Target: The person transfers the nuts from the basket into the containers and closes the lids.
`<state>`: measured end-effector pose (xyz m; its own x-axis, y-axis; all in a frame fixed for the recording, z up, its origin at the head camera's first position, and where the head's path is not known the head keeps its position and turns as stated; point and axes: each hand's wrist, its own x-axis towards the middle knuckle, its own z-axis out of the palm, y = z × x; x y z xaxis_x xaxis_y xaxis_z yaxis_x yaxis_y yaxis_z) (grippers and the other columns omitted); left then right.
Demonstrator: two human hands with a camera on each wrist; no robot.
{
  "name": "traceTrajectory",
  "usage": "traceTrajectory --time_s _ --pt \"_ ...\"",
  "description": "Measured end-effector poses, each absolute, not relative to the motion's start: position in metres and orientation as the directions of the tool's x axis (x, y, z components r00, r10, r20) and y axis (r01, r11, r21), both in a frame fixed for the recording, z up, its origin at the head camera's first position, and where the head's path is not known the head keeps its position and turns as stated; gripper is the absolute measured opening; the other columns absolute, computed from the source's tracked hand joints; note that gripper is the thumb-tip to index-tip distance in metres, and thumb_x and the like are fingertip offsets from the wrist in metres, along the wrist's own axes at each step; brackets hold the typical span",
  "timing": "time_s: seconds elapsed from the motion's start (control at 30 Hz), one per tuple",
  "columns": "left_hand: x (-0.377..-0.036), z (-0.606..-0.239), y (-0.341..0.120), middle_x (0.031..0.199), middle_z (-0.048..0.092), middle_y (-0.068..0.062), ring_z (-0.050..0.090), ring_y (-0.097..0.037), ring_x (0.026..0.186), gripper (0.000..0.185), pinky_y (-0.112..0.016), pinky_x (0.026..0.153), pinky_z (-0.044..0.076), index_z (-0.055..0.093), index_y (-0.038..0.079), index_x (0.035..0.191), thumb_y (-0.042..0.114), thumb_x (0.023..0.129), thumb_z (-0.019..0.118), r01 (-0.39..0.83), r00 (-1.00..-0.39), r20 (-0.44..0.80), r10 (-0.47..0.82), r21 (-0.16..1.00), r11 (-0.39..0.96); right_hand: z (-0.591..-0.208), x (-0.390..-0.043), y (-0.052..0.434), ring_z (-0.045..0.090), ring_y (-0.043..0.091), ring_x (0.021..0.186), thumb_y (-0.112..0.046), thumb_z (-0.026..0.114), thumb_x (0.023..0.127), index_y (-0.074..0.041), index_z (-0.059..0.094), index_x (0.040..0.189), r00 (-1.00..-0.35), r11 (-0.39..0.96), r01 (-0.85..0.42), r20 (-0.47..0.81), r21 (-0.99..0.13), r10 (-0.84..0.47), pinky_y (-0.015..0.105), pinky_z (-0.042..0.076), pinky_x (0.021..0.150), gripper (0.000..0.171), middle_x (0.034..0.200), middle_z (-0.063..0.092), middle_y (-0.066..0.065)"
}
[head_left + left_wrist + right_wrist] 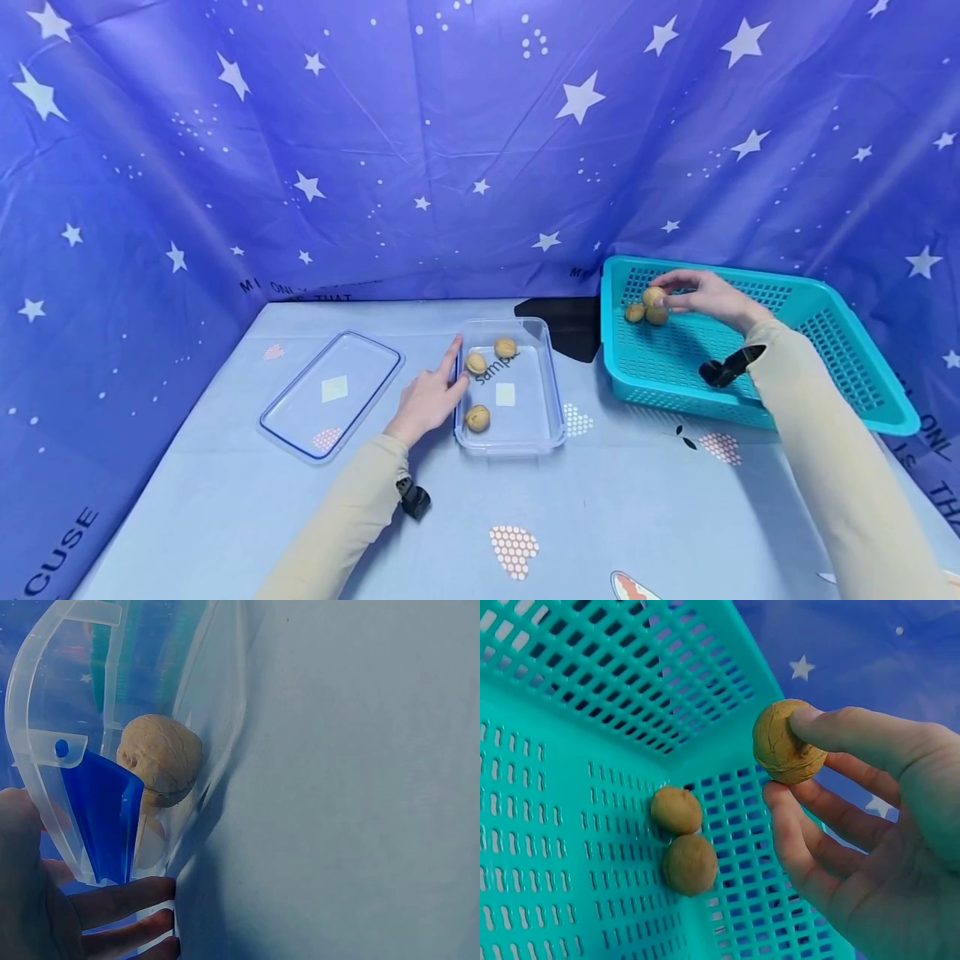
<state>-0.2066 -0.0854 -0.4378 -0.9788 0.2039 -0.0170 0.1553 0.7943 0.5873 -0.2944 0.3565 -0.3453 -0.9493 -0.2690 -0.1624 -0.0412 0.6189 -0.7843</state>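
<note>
My right hand (pixel 697 293) is inside the teal basket (pixel 847 333) and pinches a walnut (pixel 786 742) between thumb and fingers, lifted off the floor. Two more walnuts (pixel 682 838) lie together on the basket floor just left of it, also seen as the walnuts (pixel 643 313) in the head view. My left hand (pixel 429 398) rests with straight fingers against the left wall of the clear plastic container (pixel 542 425), which holds three walnuts (pixel 477 417). One walnut (pixel 161 759) shows through the container wall (pixel 217 712), with my fingers (pixel 124 900) touching its edge.
A clear lid with a blue rim (pixel 330 393) lies flat left of the container. The light blue patterned tablecloth (pixel 600 517) covers the table. A starry blue curtain (pixel 450 150) closes off the back and sides. A dark patch (pixel 566 325) lies behind the container.
</note>
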Motion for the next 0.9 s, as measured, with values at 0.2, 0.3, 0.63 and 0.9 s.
traceTrajectory --time_s 0.2,0.3,0.63,0.9 --pt "-0.206 -0.439 -0.086 0.049 0.037 0.001 0.034 -0.014 0.042 0.065 -0.03 0.04 0.035 0.014 0.029 0.156 0.039 0.1 0.044 0.151 -0.979 -0.024 0.204 0.588 0.795 -0.342 -0.289 0.348 0.051 0.019 0.106 -0.02 0.061 0.097 0.002 0.047 0.138 -0.937 0.653 -0.118 -0.135 -0.748 -0.323 0.033 0.047 0.083 0.049 0.129 0.05 0.019" --pt "-0.206 -0.439 -0.086 0.049 0.037 0.001 0.033 -0.014 0.041 0.065 -0.029 0.039 0.034 0.012 0.03 0.156 0.039 0.1 0.044 0.148 -0.978 -0.032 0.205 0.587 0.796 -0.342 -0.287 0.343 0.051 0.019 0.106 -0.018 0.059 0.097 0.002 0.046 0.138 -0.931 0.653 -0.13 -0.136 -0.746 -0.34 0.035 0.047 0.084 0.047 0.131 0.05 0.02" --pt "-0.206 -0.439 -0.085 0.048 0.036 0.002 0.032 -0.013 0.04 0.065 -0.028 0.038 0.032 0.012 0.031 0.156 0.039 0.1 0.043 0.151 -0.977 -0.034 0.211 0.591 0.792 -0.335 -0.278 0.321 0.056 0.024 0.106 -0.021 0.06 0.097 0.0 0.05 0.136 -0.921 0.605 -0.153 -0.11 -0.781 -0.374 0.037 0.049 0.082 0.046 0.129 0.052 0.019" --pt "-0.207 -0.438 -0.086 0.048 0.037 0.002 0.033 -0.013 0.04 0.065 -0.028 0.038 0.032 0.012 0.03 0.156 0.039 0.1 0.043 0.15 -0.978 -0.029 0.207 0.594 0.79 -0.333 -0.273 0.299 0.06 0.025 0.102 -0.019 0.06 0.097 0.0 0.05 0.135 -0.894 0.577 -0.197 -0.096 -0.793 -0.438 0.034 0.051 0.081 0.043 0.127 0.053 0.019"
